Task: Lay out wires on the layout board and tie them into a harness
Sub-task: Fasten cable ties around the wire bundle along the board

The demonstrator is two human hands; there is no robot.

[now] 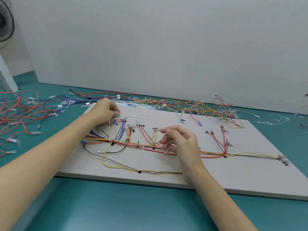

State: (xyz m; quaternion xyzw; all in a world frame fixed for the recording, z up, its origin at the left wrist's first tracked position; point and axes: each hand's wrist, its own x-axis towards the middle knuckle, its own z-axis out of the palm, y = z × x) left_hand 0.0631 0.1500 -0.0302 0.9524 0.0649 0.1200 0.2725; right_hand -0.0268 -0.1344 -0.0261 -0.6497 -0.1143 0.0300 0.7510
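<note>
Wires (150,145) are laid across the layout board (216,177) in a bundled trunk running left to right, with branches rising toward handwritten marks. At the board's far left corner, a thin white tie (116,116) is pinched by the curled fingers of the left hand (105,110). Over the board's middle, the right hand (180,140) is held loosely curled above the trunk; whether a wire is gripped cannot be told. Beyond the board's far edge, loose wires (200,105) are heaped on the teal table (133,205).
</note>
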